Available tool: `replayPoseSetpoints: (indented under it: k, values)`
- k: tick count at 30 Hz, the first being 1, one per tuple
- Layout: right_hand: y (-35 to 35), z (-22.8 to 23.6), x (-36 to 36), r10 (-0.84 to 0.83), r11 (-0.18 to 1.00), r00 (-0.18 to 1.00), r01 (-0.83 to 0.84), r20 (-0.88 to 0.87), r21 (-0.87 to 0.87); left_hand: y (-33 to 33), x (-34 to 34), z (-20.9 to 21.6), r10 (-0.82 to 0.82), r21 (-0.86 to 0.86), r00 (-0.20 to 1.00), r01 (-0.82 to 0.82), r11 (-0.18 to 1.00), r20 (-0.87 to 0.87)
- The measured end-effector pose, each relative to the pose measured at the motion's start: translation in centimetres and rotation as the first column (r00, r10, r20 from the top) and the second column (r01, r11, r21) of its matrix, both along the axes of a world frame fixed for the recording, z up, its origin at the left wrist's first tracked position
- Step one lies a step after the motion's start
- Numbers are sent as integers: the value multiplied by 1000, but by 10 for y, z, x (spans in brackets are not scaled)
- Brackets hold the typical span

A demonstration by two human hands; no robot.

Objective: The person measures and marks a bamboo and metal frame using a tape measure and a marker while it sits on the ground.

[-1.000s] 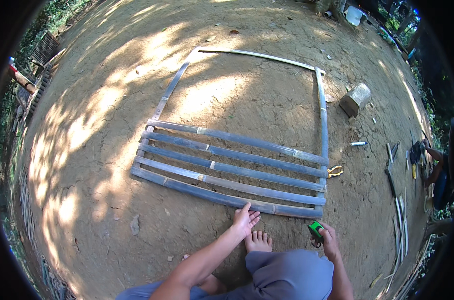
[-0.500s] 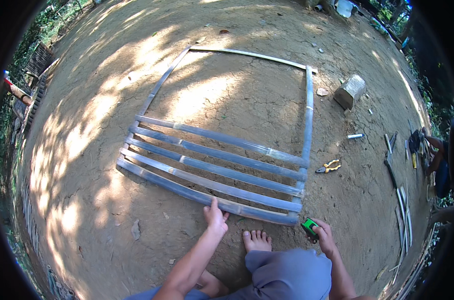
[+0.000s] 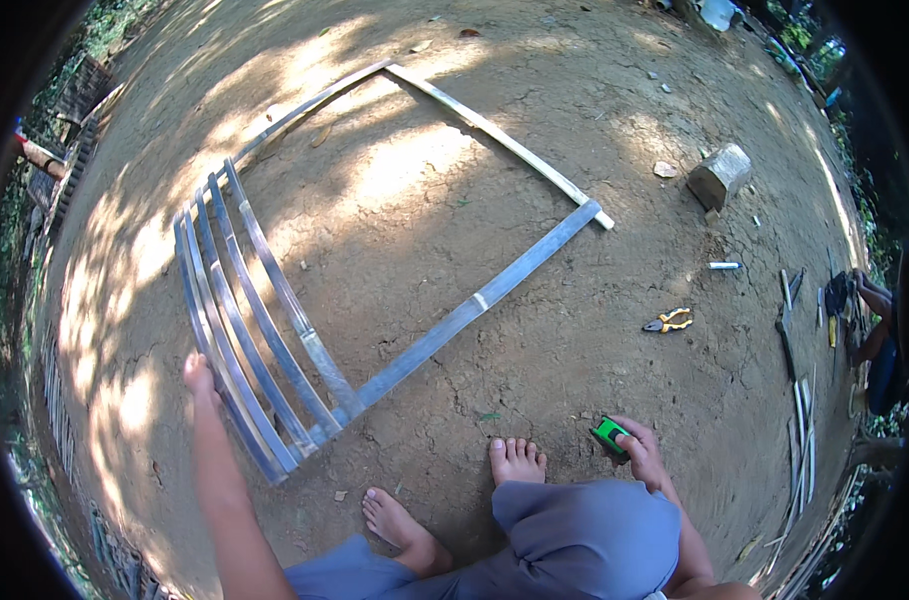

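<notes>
1. Squatting barefoot on the bare dirt ground (image 3: 534,370), you have your left hand (image 3: 200,374) stretched out to the large frame of long grey split-bamboo slats (image 3: 274,330); it rests at the frame's near left corner, touching the outermost slat.
2. That left hand looks laid flat with fingers together, though the fingertips are too small to tell whether they curl under the slat.
3. Your right hand (image 3: 639,452) sits low on the ground, on the far side of your feet from the frame, its fingers closed around a small green and black tape measure (image 3: 608,436).
4. The step in hand appears to be shifting or squaring the frame by its corner; the next move would likely call for a firm grip on that outer slat and a steady pull, so the loose parallel slats do not slide apart.
5. The bundle of parallel slats runs its long axis from the corner at your left hand away and slightly right. One long slat crosses from that bundle's near end up to the right, and another closes the frame's far side.
6. Beyond the frame's right corner lie yellow-handled pliers (image 3: 668,321), and farther off a short cut log block (image 3: 719,176).
</notes>
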State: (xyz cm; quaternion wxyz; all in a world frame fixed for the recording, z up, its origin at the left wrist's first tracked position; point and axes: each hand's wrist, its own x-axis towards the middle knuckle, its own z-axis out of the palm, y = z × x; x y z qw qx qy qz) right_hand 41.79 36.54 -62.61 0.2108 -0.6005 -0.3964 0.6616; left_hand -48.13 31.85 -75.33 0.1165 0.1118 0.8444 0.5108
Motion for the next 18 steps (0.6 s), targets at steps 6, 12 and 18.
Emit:
replayPoseSetpoints:
  k: [6,12,18]
  values:
    - [31,-3,-61,363,924,924,-374,123,81,-24,59,83,-720,-620,694,570,538,12]
    - [98,36,-215,851,321,462,-834,250,450,-7,324,182,-711,-93,286,950,297,643]
    - [93,68,-320,906,-80,128,-884,404,460,-41,409,172,-666,303,240,747,591,707]
